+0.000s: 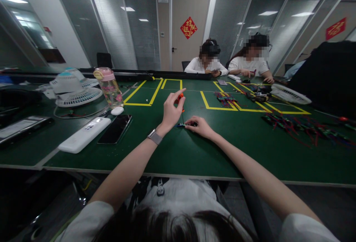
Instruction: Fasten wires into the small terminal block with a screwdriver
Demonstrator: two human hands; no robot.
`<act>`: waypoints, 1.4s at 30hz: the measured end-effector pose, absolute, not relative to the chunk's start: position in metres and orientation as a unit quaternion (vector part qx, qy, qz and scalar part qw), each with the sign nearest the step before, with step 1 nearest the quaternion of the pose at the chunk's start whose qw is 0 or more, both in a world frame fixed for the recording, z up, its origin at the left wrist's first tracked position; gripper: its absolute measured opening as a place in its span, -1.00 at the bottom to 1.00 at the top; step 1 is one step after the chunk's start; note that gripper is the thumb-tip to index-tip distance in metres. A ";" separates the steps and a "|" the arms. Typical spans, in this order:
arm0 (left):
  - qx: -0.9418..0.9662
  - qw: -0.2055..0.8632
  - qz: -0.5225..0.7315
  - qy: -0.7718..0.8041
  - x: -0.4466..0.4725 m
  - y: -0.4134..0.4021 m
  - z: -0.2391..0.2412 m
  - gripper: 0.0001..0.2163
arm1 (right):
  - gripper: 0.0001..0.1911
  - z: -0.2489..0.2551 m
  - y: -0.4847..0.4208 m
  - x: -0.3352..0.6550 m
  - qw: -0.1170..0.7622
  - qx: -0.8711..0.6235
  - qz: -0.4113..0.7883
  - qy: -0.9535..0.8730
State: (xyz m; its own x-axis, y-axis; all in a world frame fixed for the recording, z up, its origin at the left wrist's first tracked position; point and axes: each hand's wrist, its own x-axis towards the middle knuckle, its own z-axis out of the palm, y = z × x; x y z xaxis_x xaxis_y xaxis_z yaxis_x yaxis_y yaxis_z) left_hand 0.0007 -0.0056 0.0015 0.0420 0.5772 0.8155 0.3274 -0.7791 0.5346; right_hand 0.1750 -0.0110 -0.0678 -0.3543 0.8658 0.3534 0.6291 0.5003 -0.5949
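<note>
Orange-handled screwdriver [181,96]: its shaft drops to the small board, the tip too small to judge as seated or not; if it leans off upright, it could slip and score the surface.
Left hand [172,109]: at 11 o'clock of the board, thumb and fingers pinching the orange handle, one finger stretched out past it; so light a hold could let the handle twist loose.
Small board [180,125]: on the green table [178,153], at 12 o'clock from the person; being small, it could spin under a turning shaft.
Right hand [201,126]: at 3 o'clock of the board, fingertips pinched on its near end (partly hidden by the fingers themselves); a skidding tip could jab them.
Wired boards [302,129]: farther off at 3 o'clock; their loose leads could snag a sleeve.
Phone [115,129]: at 9 o'clock, well apart, probably safe from a slip.
</note>
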 end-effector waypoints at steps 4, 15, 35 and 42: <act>0.707 0.079 0.619 0.331 0.001 -0.006 0.002 -0.77 | -0.80 -0.066 -0.012 0.174 0.320 -0.470 0.178 -0.803; 0.696 0.071 0.627 0.342 0.000 -0.008 0.003 -0.82 | -0.80 -0.066 -0.013 0.175 0.322 -0.467 0.183 -0.803; 0.687 0.092 0.636 0.341 0.001 -0.002 -0.002 -0.74 | -0.82 -0.069 -0.011 0.175 0.324 -0.465 0.180 -0.804; 0.702 0.090 0.628 0.325 0.001 -0.006 -0.001 -0.82 | -0.82 -0.069 -0.011 0.175 0.326 -0.463 0.181 -0.804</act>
State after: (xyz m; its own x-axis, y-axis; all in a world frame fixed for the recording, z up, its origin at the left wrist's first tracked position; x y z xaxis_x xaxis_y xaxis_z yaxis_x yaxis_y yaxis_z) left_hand 0.0010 -0.0061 -0.0009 0.0005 0.5698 0.8218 0.3435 -0.7719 0.5349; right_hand 0.1746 -0.0108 -0.0689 -0.3586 0.8623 0.3576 0.6261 0.5063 -0.5930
